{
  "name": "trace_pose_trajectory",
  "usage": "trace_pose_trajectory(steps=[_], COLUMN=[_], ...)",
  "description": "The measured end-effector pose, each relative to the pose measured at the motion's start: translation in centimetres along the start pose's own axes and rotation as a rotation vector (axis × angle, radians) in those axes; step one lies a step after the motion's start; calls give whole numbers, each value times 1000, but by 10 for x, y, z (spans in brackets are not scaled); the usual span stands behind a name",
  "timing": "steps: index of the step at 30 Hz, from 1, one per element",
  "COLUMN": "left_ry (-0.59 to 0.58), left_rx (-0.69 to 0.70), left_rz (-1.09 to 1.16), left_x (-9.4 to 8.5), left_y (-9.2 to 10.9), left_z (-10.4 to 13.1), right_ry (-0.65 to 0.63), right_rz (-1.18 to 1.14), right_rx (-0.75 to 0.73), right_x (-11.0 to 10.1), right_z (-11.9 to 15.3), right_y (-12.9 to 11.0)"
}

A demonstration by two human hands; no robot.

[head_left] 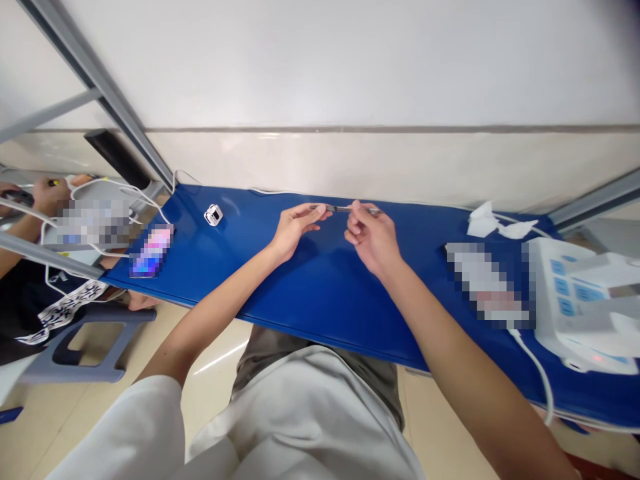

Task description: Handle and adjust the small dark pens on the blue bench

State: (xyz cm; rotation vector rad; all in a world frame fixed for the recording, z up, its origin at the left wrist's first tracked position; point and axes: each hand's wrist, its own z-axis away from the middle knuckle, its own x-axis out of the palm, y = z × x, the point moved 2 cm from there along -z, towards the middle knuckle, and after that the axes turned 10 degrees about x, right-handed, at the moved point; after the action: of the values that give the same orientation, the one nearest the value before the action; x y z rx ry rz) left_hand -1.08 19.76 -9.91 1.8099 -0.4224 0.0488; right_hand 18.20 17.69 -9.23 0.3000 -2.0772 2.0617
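Fingertips of both hands pinch the two ends of a thin gray rod point(345, 209), which lies level just above the blue table point(320, 287), toward its far edge. The left hand point(293, 230) has its thumb and forefinger closed on the rod's left end, the other fingers curled loosely underneath. The right hand point(373, 237) grips the right end the same way, its knuckles bent and turned toward the person. The rod spans the small gap between the two hands, and only its middle stretch shows clearly; what kind of tool it is cannot be told.

The table is a long, glossy blue top that runs slantwise across the view, set against a pale wall point(350, 67) with a darker seam along it. Gray metal bars point(100, 83) slant up at the left and right corners. A small white cube-shaped plug point(213, 215) sits well to the left of the hands, with white cable point(150, 200) trailing beyond it. Crumpled white tissue point(493, 223) lies to the right, and nearer the person a white machine with blue buttons point(580, 300) rests at the table's right end. The floor is pale tile point(215, 353), and a gray stool point(85, 347) stands at the left, beside another person's arm point(30, 213).
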Motion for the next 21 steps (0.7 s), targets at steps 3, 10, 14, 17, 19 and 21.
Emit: trace_pose_trajectory(steps=[3,10,14,17,19,21], left_ry=[-60,99,144,130,113,107], left_rx=[-5,21,12,3,0,-5], left_rz=[5,-7,20,30,35,35], left_x=[4,-3,-8,-7,-6,-5], left_y=[-1,5,6,3,2,2], left_z=[2,-3,-6,-5,-4,-4], right_ry=[84,56,-18,-26,-28,-24], right_rz=[26,-1,-45,-88,-111,-137], right_rx=[-59,-57,-24,12,13,12], right_x=[-11,-27,-29,-34,-38,-42], right_z=[-8,-20,-16,-13,-12,-12], right_y=[-2,-1,-10,-14,-15,-14])
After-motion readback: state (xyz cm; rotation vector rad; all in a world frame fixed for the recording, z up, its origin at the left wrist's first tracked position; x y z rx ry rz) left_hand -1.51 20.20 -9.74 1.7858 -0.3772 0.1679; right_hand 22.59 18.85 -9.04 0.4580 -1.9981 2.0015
